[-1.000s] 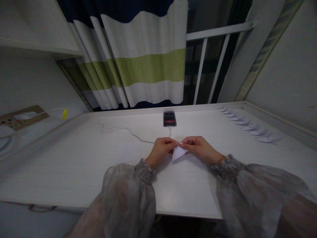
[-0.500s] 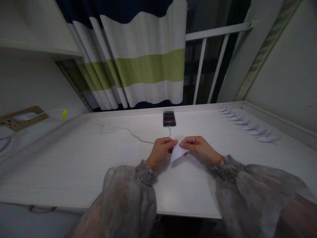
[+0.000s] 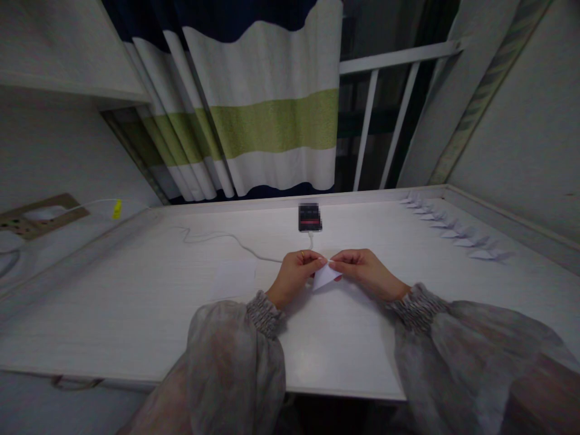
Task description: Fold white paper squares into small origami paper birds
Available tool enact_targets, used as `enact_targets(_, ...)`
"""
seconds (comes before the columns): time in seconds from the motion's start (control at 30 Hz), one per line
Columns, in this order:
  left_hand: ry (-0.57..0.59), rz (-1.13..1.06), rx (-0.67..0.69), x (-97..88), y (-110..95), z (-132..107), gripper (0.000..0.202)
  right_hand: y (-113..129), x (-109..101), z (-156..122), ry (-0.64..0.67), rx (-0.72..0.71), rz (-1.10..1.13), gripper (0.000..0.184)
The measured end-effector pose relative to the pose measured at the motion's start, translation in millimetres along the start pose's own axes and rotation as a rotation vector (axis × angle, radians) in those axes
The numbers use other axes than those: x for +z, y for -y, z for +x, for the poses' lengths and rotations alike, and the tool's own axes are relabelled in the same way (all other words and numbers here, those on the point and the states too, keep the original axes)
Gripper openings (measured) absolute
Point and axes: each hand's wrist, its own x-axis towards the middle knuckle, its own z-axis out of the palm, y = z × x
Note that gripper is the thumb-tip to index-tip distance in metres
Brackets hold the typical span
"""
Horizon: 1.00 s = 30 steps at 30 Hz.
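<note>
A small folded white paper (image 3: pixel 324 277) with a pointed tip is held just above the white table (image 3: pixel 136 302), near its middle. My left hand (image 3: pixel 296 275) pinches its left upper edge, fingers closed, a ring on one finger. My right hand (image 3: pixel 362 272) pinches the right upper edge, fingertips almost meeting those of the left. Both wrists rest near the table top.
A phone (image 3: pixel 310 217) lies beyond the hands, with a white cable (image 3: pixel 217 237) running left toward a wall socket (image 3: pixel 40 216). A flat white sheet (image 3: pixel 235 275) lies left of the hands. Several folded paper pieces (image 3: pixel 453 229) line the right edge. Striped curtain and window bars stand behind.
The hands have drawn closer together and the paper looks smaller and more folded than half a second ago. Nothing else on the table has moved.
</note>
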Motion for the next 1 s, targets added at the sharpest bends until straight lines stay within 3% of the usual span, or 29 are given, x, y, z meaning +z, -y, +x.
enact_targets(0.3,-0.074,0.022,0.025,1.0,-1.2,0.3,0.026,1.6,-4.4,0.7,-0.049,0.03,-0.049,0.027)
enact_targets(0.53,-0.109,0.035,0.026,-1.6,-2.9,0.6,0.025,12.2,-11.5,-2.3,0.062,0.053,0.027,0.035)
enact_targets(0.73,-0.164,0.034,0.025,-2.9,-1.6,2.6,0.025,9.3,-21.2,2.4,-0.007,0.068,0.127,0.042)
enact_targets(1.0,-0.087,0.059,0.043,-0.3,-4.0,-0.3,0.023,6.2,-13.6,-0.5,0.116,0.077,0.012,0.03)
